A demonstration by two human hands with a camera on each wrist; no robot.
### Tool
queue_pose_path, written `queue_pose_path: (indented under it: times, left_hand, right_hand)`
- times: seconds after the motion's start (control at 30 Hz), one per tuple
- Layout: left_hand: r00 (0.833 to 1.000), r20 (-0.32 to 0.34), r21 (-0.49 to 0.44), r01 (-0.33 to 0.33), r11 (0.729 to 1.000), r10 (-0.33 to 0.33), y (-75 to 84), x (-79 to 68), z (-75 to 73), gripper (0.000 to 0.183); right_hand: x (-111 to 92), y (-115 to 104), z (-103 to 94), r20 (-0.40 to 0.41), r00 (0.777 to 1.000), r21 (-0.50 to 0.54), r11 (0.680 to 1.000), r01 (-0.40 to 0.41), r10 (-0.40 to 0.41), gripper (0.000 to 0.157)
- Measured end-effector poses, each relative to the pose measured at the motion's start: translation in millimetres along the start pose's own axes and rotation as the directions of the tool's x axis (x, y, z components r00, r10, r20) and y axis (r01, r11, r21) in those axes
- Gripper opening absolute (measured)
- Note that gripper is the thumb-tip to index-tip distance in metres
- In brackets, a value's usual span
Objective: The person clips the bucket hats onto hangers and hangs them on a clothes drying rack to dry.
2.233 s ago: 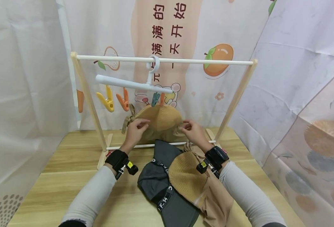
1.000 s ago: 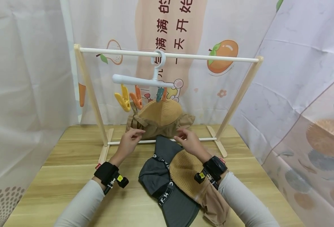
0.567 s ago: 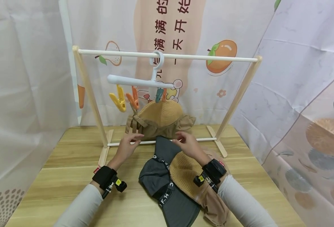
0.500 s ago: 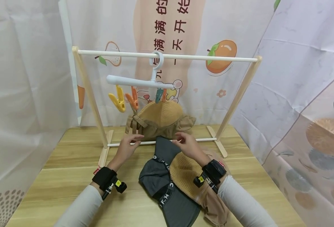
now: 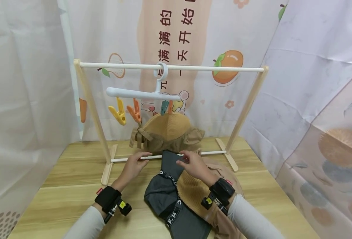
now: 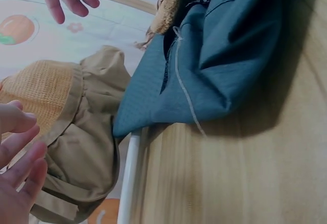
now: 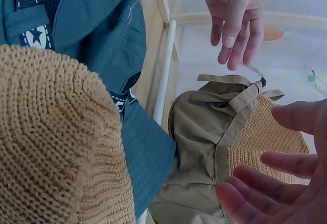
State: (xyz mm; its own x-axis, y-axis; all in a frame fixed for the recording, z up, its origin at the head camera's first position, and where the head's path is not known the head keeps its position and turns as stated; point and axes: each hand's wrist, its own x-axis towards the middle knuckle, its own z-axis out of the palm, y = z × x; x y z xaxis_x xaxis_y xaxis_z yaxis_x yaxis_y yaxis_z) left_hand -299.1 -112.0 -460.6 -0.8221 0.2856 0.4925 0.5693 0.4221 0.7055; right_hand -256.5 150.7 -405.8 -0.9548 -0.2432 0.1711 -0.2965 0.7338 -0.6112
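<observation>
A sun hat (image 5: 176, 127) with a tan knitted crown, khaki brim and bow hangs from a pale hanger (image 5: 134, 94). Its crown meets a green clothespin (image 5: 164, 107) and an orange clothespin (image 5: 170, 107). Short of this hat, my left hand (image 5: 134, 166) hovers by the rack's lower bar with loose, apart fingers, holding nothing. My right hand (image 5: 195, 166), likewise relaxed, is over the dark bucket hat (image 5: 164, 191) and a second tan knitted hat (image 5: 191, 192); both wrist views show space between fingers and hanging hat (image 7: 196, 142).
A wooden rack (image 5: 212, 68) with white bars carries the hanger. On the hanger's left side dangle a yellow clothespin (image 5: 119, 113) and another orange clothespin (image 5: 134, 111). Printed curtains (image 5: 307, 83) close in the back and sides of the wooden table (image 5: 62, 189).
Both hands have come away from the hanging hat, back and down toward me. The hat's brim and bow now hang spread below the crown. The hanger has turned slightly, and the head view has shifted.
</observation>
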Motion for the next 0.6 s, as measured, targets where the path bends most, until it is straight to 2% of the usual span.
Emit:
queue_pose_path:
  times: [0.27, 0.6]
  left_hand:
    - [0.997, 0.081, 0.009, 0.017, 1.0, -0.018, -7.2, -1.8, 4.4, 0.027]
    - [0.997, 0.076, 0.055, -0.01, 0.998, 0.006, -10.8, -6.9, 9.2, 0.028]
  right_hand:
    - [-7.2, -3.4, 5.5, 0.056, 0.998, 0.01, 1.0, 0.018, -0.019, 0.041]
    - [-12.6, -4.0, 13.6, 0.111, 0.994, 0.039, 0.999, 0.009, -0.014, 0.041]
